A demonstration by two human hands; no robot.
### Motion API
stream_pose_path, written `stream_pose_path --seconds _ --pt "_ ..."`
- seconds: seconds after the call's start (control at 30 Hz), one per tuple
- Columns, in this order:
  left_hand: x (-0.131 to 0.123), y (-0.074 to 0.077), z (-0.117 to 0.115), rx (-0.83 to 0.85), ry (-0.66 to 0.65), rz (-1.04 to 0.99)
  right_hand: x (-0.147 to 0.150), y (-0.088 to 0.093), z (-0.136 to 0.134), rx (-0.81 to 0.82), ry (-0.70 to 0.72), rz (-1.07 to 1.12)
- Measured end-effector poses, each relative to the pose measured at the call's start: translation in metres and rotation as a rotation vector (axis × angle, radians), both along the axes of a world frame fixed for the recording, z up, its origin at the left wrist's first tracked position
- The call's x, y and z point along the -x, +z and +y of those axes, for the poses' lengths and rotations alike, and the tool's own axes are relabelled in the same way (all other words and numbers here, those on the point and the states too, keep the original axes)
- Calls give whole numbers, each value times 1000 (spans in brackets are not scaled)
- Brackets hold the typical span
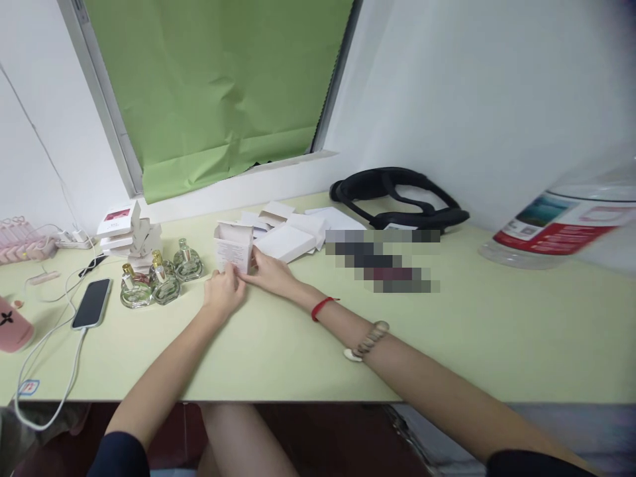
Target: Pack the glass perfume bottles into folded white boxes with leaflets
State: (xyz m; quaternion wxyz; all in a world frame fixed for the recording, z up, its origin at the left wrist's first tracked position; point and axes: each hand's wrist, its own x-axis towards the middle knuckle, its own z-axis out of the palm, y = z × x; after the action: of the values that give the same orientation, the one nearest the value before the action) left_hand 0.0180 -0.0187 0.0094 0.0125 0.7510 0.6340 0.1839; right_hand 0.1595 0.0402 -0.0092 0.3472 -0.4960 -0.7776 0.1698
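Note:
A small white carton (232, 246) with printed text on its front stands upright on the table, its top apparently uncovered. My left hand (224, 289) is closed at the carton's lower front, fingertips pressing on it. At the carton's lower right side, my right hand (271, 270) grips it with the fingers partly hidden behind. Several glass perfume bottles (165, 286) with gold or clear tops are grouped left of my hands. Behind the carton lie several flattened white cartons (293, 238) in a loose pile.
White boxes (124, 232) are stacked at the back left. A phone (92, 303) with a white cable, a pink cup (12, 326) and a power strip (74, 240) sit further left. A black headset strap (397, 195) and a large plastic bottle (551, 222) stand right, near a blurred patch.

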Motion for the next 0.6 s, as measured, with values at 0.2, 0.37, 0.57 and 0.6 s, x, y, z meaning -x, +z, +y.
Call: stream_pose_path --seconds 0.2,0.37,0.57,0.6 --pt "1 4 -1 -24 84 -293 6 6 -10 29 25 -129" --pt "6 5 0 -73 71 -518 11 13 -20 -68 11 -95" --pt "11 -7 17 43 -46 -990 0 17 -20 -110 261 81" --pt "12 -9 20 73 -55 -1076 -1 17 -18 -112 300 100"
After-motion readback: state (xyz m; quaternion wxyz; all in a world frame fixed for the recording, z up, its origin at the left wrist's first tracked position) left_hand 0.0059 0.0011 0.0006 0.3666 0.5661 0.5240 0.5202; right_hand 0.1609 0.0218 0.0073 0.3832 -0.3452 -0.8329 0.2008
